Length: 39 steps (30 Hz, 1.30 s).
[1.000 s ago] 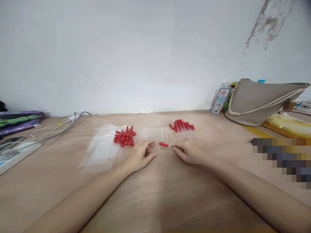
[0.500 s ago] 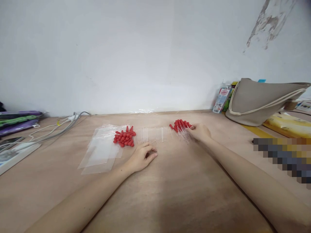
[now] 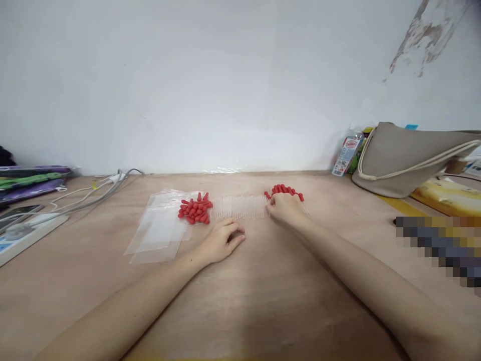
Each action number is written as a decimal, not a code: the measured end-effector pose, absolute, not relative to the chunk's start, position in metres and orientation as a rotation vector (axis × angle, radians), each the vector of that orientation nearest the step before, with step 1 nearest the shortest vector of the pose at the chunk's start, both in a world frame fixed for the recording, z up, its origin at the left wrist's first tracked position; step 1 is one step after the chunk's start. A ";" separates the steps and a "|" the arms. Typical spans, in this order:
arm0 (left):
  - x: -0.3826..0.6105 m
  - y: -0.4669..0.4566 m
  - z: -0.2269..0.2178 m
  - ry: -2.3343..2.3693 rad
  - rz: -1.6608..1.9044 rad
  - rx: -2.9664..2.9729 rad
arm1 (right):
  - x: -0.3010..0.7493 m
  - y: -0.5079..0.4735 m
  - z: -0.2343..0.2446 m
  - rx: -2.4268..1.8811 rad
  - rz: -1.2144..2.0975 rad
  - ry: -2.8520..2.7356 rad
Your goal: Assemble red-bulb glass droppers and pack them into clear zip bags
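My left hand [image 3: 221, 241] rests on the table, fingers loosely curved and thumb apart, with nothing in it. Beyond it lies a row of thin clear tubes [image 3: 240, 206], side by side. Left of the row, a pile of red rubber bulbs [image 3: 194, 210] sits on flat clear plastic bags [image 3: 154, 230]. My right hand [image 3: 281, 206] is at the row's right end, thumb and fingers pinched together; whatever they hold is too small to make out. Just behind it fans a group of red-bulbed droppers [image 3: 287, 189], their clear tubes partly hidden by the hand.
At the right stand a carton [image 3: 346, 154], a grey-beige bag [image 3: 398, 160] with a cord, and a yellow pack [image 3: 447, 198]. A power strip [image 3: 33, 235], cables [image 3: 101, 193] and purple and green packs [image 3: 33, 183] lie at left. A white wall [image 3: 225, 90] closes off the back.
My right hand has moved left, from the right side of the red-bulbed droppers to the right end of the tube row. My left hand stays in place. The view has shifted slightly.
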State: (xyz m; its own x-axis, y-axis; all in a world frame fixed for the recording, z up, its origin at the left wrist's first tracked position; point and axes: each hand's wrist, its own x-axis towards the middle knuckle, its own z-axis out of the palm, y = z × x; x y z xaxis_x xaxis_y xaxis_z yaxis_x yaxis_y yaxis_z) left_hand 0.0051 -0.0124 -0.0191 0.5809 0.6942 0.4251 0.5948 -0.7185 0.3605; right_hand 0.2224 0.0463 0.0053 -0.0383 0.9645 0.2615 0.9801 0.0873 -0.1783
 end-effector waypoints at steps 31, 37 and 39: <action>-0.068 0.040 0.029 2.016 0.516 2.673 | 0.244 -0.008 -0.039 -1.260 -0.267 -2.182; -0.065 0.039 0.031 2.007 0.846 2.747 | 0.241 -0.009 -0.042 -1.188 -0.234 -2.156; -0.055 0.033 0.033 1.936 1.082 2.754 | 0.241 -0.010 -0.041 -1.182 -0.257 -2.141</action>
State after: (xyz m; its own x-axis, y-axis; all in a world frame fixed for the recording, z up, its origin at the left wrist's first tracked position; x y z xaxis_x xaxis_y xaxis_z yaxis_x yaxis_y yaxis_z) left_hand -0.0552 0.0329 0.0329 0.2434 0.7025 0.6688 0.9378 -0.3465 0.0227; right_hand 0.2411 -0.0100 -0.0415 -0.3658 0.6773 0.6383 0.8091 0.5703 -0.1415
